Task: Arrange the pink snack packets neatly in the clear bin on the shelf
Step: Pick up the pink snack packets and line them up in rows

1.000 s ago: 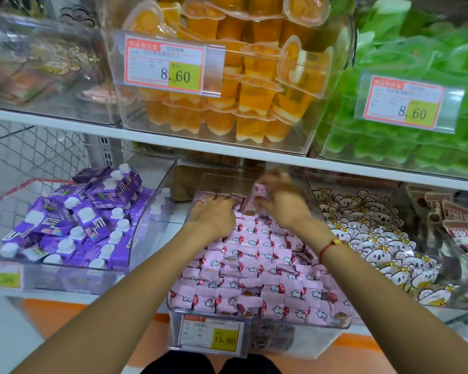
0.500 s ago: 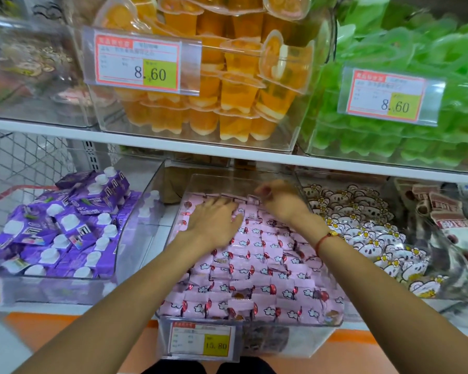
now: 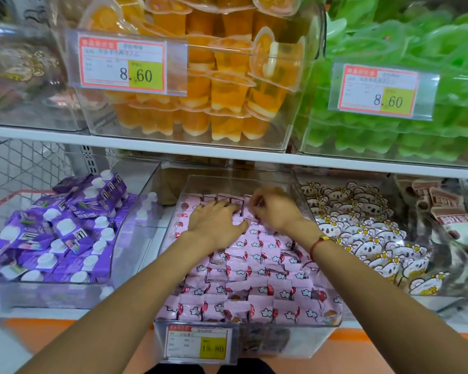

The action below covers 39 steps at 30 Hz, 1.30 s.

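The bin sits on the lower shelf, and the packets fill it in rows from its front wall back to the fingers. Since a second ago the right hand has come down: the packet it held raised above the pile is now low among the back rows, just ahead of the left hand. The left hand has slid a little forward and lies flat, fingers straight and spread, pressing the packets beneath. That suggests the back rows are being closed up, with most of the bin already tidy.

The right fingers are curled and blurred; they seem to pinch one packet, but which one I cannot tell. The rows under both hands are hidden. The bin's far wall shows only as a faint clear edge beyond the fingers. Below the front wall, the price tag reads 15.80; its small print is unreadable.
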Motion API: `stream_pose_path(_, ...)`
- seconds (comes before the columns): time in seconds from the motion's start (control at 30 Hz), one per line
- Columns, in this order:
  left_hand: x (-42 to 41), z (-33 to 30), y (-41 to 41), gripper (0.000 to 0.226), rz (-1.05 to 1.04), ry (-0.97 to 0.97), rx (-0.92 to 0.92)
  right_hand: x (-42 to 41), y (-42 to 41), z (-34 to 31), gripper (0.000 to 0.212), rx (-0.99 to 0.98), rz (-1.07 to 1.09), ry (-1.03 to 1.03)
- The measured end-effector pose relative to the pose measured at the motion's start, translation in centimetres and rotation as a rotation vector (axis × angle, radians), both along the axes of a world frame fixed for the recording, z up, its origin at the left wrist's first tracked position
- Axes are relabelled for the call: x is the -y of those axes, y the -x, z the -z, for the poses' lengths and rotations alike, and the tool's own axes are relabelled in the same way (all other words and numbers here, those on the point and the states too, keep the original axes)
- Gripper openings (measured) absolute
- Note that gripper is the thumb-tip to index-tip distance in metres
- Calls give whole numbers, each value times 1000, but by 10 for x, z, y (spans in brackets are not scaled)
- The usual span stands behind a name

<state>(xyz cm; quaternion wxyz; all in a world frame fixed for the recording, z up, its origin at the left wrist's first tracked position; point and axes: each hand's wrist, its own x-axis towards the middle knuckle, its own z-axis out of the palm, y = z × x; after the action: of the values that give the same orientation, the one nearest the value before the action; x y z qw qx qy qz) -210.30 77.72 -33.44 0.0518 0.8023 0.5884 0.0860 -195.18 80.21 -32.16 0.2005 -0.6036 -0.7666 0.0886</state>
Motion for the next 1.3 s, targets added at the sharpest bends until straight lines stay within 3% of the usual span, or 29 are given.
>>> stream_pose_path(0.13, 0, 1, -2, 57, -17, 26, 5, 0, 2, 1, 7, -285, 46, -94)
stream_pose_path(0.27, -2, 1, -3, 61, -31, 57, 3, -4, 10, -26, 27, -609, 179, -132)
stream_pose_path(0.37, 0, -1, -3, 61, -26, 73, 20, 8, 9, -34, 12, -761, 222, -188)
stream_pose_path(0.5, 10, -4, -3, 59, -89, -52, 340, 42, -4, -33, 12, -1092, 355, -264)
stream_pose_path(0.63, 41, -6, -2, 80, 68, -223, 659, 68, -10, -34, 12, -1243, 378, -71)
stream_pose_path(0.77, 60, -11, 3, 50, 193, -363, 691, 81, -7, -37, 24, -1357, 309, 85)
stream_pose_path(0.87, 62, -13, 9, 36, 158, -163, 851, 85, -9, -43, 26, -1291, 259, 167)
stream_pose_path(0.97, 58, -15, 11, 21, 19, 184, 1136, 86, -13, -44, 29, -829, 207, 73)
stream_pose_path(1.07, 54, -18, 13, 10, -102, 321, 1179, 88, -17, -39, 54, -349, -41, -42)
stream_pose_path(1.13, 54, -20, 13, 10, -137, 365, 1198, 88, -14, -35, 57, -89, -148, -114)
stream_pose_path(1.23, 57, -25, 13, 23, -125, 371, 1180, 85, -14, -33, 44, -14, -170, -147)
stream_pose_path(1.3, 59, -31, 15, 44, -152, 387, 1208, 85, -15, -34, 38, -144, -141, -67)
